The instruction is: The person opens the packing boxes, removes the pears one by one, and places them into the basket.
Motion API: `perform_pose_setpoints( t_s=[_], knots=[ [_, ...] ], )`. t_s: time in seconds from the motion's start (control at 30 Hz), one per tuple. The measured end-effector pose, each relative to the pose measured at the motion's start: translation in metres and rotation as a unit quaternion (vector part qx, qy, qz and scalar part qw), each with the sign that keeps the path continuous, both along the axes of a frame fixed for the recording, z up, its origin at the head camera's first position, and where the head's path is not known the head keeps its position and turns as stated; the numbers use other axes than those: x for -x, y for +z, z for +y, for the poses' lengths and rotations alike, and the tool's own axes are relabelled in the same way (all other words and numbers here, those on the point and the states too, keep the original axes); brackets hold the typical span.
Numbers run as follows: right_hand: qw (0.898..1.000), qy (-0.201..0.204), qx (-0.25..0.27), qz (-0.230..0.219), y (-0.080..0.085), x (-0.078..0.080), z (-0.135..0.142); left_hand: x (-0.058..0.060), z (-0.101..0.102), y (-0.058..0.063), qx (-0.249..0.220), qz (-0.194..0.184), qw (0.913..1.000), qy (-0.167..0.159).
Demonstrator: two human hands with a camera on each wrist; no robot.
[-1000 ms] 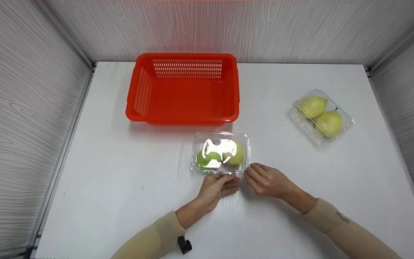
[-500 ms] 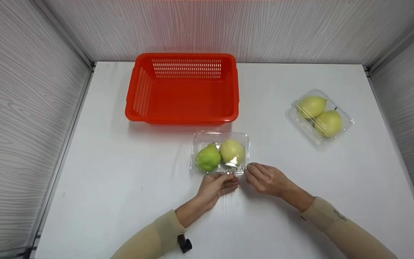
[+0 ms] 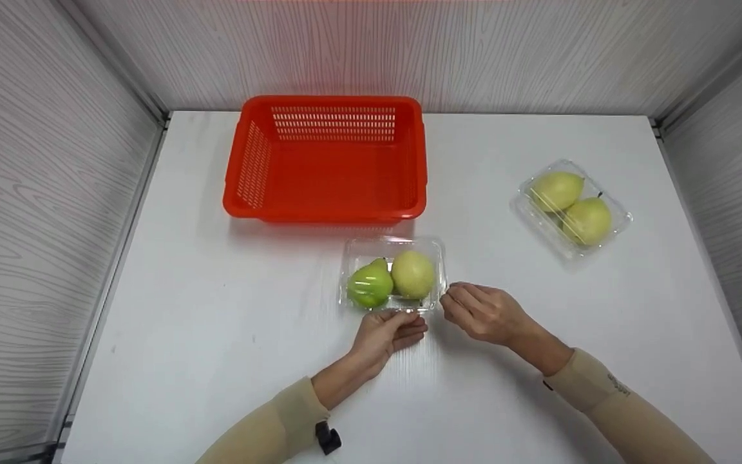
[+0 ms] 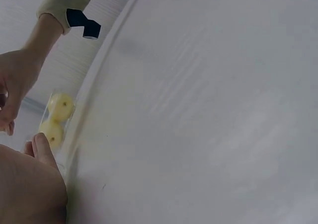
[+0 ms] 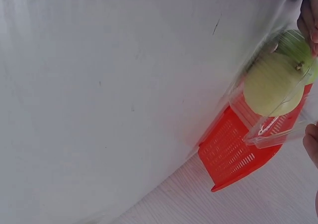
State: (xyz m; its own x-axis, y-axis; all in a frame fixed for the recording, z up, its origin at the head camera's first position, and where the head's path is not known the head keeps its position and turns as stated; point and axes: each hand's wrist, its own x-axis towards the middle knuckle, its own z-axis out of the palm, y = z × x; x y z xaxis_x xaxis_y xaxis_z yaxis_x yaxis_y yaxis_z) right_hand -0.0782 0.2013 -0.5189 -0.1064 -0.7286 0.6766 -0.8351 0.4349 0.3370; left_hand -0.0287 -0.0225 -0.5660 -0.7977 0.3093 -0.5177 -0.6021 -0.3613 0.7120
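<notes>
Bordering white table (image 3: 178,335): pale wood-grain walls (image 3: 487,51); left hand (image 3: 379,336) pinching clear box (image 3: 361,250).

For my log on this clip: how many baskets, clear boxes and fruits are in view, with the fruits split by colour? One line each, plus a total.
Red basket: 1
Clear boxes: 2
Green pear: 1
Yellow fruits: 3
Total: 7
</notes>
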Motion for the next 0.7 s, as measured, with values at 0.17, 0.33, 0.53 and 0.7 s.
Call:
perform_pose_setpoints(
  t_s=[0.17,0.33,0.53,0.7],
  knots=[
    [1.0,-0.002,0.015,-0.015,0.002,0.0,0.0,-0.003,-0.005,0.002,0.003,-0.009,1.0,-0.001],
    [0.999,0.005,0.045,-0.022,0.004,0.003,0.001,-0.008,-0.019,0.002,0.002,-0.017,0.9997,0.015],
    [0.997,0.011,0.071,-0.04,0.007,0.006,0.002,-0.013,-0.041,0.007,0.003,-0.017,0.999,0.041],
    [0.995,0.013,0.085,-0.058,0.01,0.007,0.002,-0.013,-0.056,0.012,0.014,-0.024,0.9975,0.065]
  ],
)
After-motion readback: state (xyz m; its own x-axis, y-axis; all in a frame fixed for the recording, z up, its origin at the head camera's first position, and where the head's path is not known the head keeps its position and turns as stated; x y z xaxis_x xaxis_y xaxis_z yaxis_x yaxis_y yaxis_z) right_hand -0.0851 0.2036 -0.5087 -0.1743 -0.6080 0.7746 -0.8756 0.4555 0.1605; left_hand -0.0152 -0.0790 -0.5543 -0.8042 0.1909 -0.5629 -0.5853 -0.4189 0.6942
